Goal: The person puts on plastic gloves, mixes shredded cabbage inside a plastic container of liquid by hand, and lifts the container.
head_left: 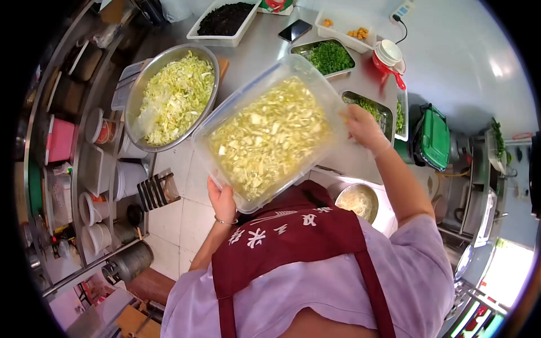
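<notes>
Holding a tub (324,94) of chopped cabbage (267,138)

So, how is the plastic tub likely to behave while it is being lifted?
The tub is probably heavy: chopped cabbage spreads across it, and the left hand and right hand both hold it. It seems stiff, with straight edges. The small cabbage pieces may slide if tipped.

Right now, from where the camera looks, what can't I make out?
All in the head view:
- Underside of the clear tub: faces away from the camera.
- Its floor: covered by shredded vegetable.
- Full grip of the left hand: partly hidden by the tub.
- Red-and-green packet: cut off by the top edge.
- Pale food in the round bowl: too small to identify.
</notes>
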Available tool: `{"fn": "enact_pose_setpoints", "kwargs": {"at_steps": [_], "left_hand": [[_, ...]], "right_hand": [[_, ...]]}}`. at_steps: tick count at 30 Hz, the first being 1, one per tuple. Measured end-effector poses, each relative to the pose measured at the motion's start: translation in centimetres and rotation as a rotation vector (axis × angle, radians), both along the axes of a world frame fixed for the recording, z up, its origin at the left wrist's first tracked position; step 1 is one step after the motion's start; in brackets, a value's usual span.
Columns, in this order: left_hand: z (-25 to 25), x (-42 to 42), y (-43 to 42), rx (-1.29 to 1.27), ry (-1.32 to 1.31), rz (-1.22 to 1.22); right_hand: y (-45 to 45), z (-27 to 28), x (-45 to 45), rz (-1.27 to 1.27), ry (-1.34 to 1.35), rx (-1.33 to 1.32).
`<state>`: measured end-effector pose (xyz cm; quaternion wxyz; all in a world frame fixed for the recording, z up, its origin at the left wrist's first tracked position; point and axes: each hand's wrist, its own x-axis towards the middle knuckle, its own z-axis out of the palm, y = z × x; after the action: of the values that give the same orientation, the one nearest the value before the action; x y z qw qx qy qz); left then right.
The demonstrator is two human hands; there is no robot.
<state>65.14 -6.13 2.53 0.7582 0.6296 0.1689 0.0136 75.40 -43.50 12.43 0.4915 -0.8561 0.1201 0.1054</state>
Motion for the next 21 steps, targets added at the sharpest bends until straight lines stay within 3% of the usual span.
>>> {"fn": "enact_pose_setpoints", "kwargs": {"at_steps": [6,10,21], "left_hand": [[-0.7,-3.7,-1.1,-0.014,0.041,0.213],[-1.9,-4.5,-1.8,0.002,-0.002,0.323],[-7.1,-3.4,-2.5,0.189,-0.003,0.325]], "right_hand": [[1.6,-4.4,4.4,0.187,0.103,0.028],[2.7,-7.1,7.4,0.352,0.010,0.025],[5.1,-9.4,13.6,0.521,-0.064,-0.071]]}}
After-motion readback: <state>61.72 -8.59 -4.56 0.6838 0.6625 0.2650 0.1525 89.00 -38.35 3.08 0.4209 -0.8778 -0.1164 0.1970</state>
